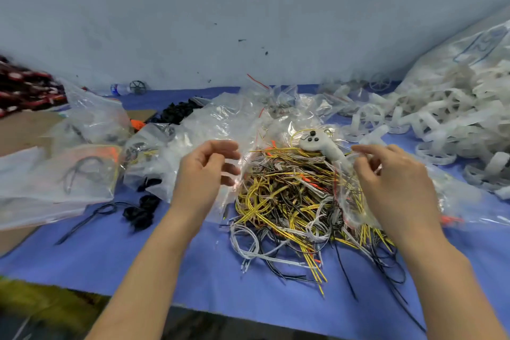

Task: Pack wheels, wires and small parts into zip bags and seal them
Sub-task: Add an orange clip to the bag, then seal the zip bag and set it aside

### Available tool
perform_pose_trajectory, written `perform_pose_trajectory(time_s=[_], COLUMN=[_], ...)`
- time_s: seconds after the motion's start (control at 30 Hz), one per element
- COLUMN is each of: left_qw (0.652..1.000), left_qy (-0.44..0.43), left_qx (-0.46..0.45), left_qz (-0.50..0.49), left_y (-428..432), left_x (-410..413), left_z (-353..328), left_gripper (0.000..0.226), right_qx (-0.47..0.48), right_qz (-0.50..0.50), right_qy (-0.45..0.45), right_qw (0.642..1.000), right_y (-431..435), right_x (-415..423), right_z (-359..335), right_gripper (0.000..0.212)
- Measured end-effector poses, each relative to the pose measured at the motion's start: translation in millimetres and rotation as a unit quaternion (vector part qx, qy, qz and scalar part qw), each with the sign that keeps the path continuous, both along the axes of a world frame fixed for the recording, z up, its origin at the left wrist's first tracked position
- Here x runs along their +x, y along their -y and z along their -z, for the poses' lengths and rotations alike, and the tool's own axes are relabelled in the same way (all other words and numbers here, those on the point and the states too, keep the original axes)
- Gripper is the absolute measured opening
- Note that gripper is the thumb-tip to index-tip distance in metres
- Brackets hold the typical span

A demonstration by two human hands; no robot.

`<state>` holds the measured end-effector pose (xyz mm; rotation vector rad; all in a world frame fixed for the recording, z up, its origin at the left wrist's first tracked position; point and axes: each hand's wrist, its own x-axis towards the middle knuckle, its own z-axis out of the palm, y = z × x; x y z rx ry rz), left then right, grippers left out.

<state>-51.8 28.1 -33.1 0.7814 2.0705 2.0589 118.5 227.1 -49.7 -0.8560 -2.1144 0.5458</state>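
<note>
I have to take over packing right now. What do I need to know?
Left hand: fingers curled at the edge of a clear zip bag, seemingly pinching it.
Right hand: fingers curled into another clear bag, over the wires.
Wires: a big yellow, white and black heap in the middle of the blue table, a white controller lying on top.
White wheels: heaped on the right, loose.
Black parts: on the left, near filled bags.
Done: some bags on the left hold parts.
Left: bag the wires and wheels, then seal.
</note>
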Motion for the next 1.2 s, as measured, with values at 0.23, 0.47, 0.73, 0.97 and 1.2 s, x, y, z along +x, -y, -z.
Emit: perform_pose_trajectory(time_s=[0.23, 0.47, 0.73, 0.97, 1.2], left_qw=[0.888, 0.771, 0.770, 0.771, 0.969], left_qy=[-0.095, -0.103, -0.135, -0.181, -0.152], left_qx=[-0.329, -0.592, -0.575, -0.506, -0.166], left_qz=[-0.307, -0.211, -0.240, -0.343, -0.099], left_y=[100.6, 113.6, 97.5, 98.6, 7.5], left_x=[-67.9, -68.5, -65.7, -49.2, 27.9], left_z=[50.7, 82.1, 73.0, 35.3, 7.0], left_gripper=[0.028, 0.052, 0.035, 0.034, 0.013], right_qx=[0.010, 0.014, 0.008, -0.007, -0.008], right_qz=[0.017, 0.013, -0.004, -0.016, -0.020], right_qy=[-0.002, 0.027, 0.047, 0.044, 0.031], right_qw=[1.000, 0.999, 0.999, 0.999, 0.999], right_y=[-4.0, 0.6, 8.4, 7.6, 4.2], right_x=[-7.4, -13.3, -9.2, -4.0, -1.6], right_z=[0.5, 3.9, 5.1, 6.9, 6.4], right_gripper=[0.023, 0.025, 0.025, 0.025, 0.025])
